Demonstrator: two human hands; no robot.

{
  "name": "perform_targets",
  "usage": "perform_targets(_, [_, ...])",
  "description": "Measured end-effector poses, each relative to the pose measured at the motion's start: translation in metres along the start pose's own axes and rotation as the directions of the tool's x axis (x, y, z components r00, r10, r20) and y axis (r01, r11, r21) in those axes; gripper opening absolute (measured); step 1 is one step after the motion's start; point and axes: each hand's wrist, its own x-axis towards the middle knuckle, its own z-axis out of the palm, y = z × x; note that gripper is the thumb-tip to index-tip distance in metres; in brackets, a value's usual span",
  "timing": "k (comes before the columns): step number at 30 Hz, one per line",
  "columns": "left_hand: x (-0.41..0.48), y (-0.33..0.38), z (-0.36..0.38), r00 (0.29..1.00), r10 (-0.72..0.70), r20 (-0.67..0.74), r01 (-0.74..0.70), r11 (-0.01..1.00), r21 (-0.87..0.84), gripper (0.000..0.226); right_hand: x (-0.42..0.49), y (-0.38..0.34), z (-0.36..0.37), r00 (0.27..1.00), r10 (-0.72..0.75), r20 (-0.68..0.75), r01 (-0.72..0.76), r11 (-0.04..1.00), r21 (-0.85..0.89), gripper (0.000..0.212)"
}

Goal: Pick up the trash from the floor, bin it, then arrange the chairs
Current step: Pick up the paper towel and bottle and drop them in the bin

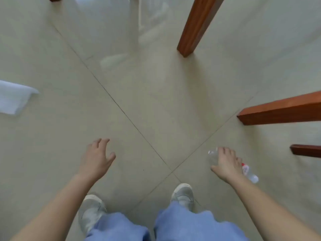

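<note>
The plastic bottle is clear, with a red-and-white label. It lies crosswise under the right hand. One clear end projects past the fingertips on the far side, and the labelled end projects behind the wrist side of the palm.

The right fingers are close together and curl down over the bottle's body. The thumb sits on the inner side, toward the person's midline. Whether the bottle is touching the floor tiles or is lifted clear of them cannot be determined.

The left hand holds nothing. Its fingers are spread and loosely bent, with the thumb apart from them, and it hovers over bare tile.

Beyond the left fingertips and well out to the left, a white sheet of paper or tissue lies on the floor at the frame edge.

Beyond the right fingertips, three wooden chair legs stand on the tiles:
- one leg, far ahead
- a second leg, ahead and to the right
- a third leg, near, just to the right

Two grout lines cross between the hands, nearer the right thumb.

Behind both wrists are two pale shoes and blue trouser legs.
</note>
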Motion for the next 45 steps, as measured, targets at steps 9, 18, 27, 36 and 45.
perform_targets(9, [0.09,-0.031,0.073,0.94,0.225,-0.256,-0.196,0.972,0.132,0.071,0.073,-0.02,0.032,0.988,0.065,-0.138,-0.075,0.995,-0.072,0.058])
perform_targets(18, [0.117,-0.082,0.052,0.911,0.238,-0.335,-0.16,0.956,0.245,0.061,0.094,-0.231,-0.017,0.743,-0.558,-0.37,0.508,0.83,-0.232,0.071])
perform_targets(27, [0.171,-0.195,-0.031,0.821,-0.212,-0.531,0.231,0.973,-0.032,0.077,0.079,-0.361,-0.022,0.574,-0.767,-0.285,0.699,0.641,-0.316,0.07])
perform_targets(36, [0.187,-0.215,-0.06,0.791,-0.332,-0.514,0.307,0.942,-0.135,0.06,0.086,-0.365,-0.021,0.576,-0.747,-0.333,0.69,0.662,-0.291,0.077])
perform_targets(45, [0.088,-0.13,-0.009,0.878,-0.278,-0.389,0.085,0.891,-0.445,0.065,0.062,-0.342,-0.043,0.598,-0.772,-0.216,0.702,0.634,-0.325,0.069])
